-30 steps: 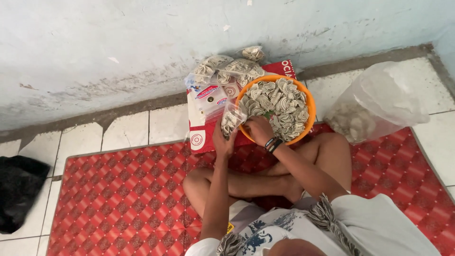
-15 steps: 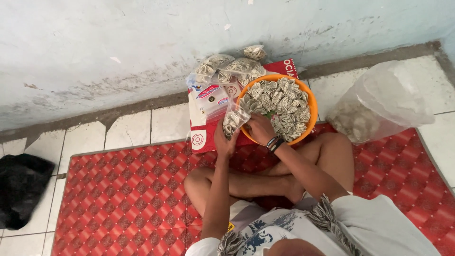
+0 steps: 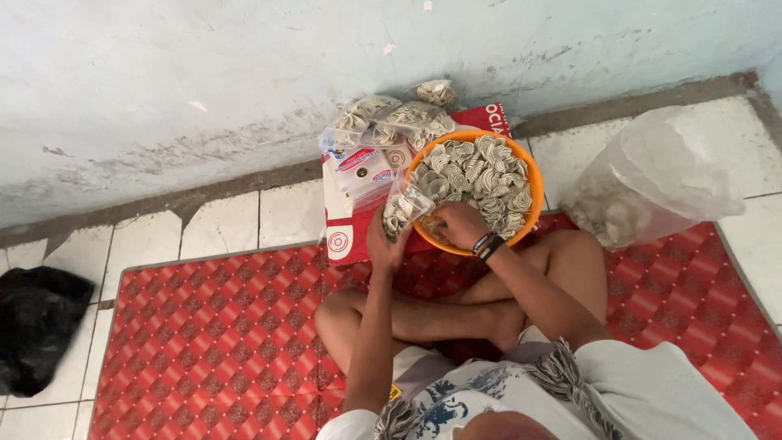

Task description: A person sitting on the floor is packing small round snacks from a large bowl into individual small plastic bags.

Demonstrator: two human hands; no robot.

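Wall: we see a pale, scuffed wall [image 3: 204, 90] across the top, meeting the white floor tiles [image 3: 220, 228] at a grey strip.
Mat: a red patterned mat [image 3: 204, 350] covers the floor where the person sits cross-legged.
Big bag: a large clear plastic bag [image 3: 652, 179] of pale pieces stands at the right, well apart from the hands.
Black bag: a dark bag [image 3: 37, 326] lies at the far left on the tiles.
Bowl: an orange bowl [image 3: 533, 183] heaped with coiled, striped snacks [image 3: 481, 171] rests just beyond the knees, on a red and white carton [image 3: 342, 240].
Filled packets: several small clear packets [image 3: 383, 122] of the same coils lie behind the bowl, against the wall.
Right hand: our right hand [image 3: 460, 224], with dark bands on its wrist, lies in the near edge of the bowl, closed over the coils.
Left hand: our left hand [image 3: 387, 244] grips a small clear packet [image 3: 403, 208] at the bowl's left rim, its mouth towards the right hand; the hands are close but not touching.
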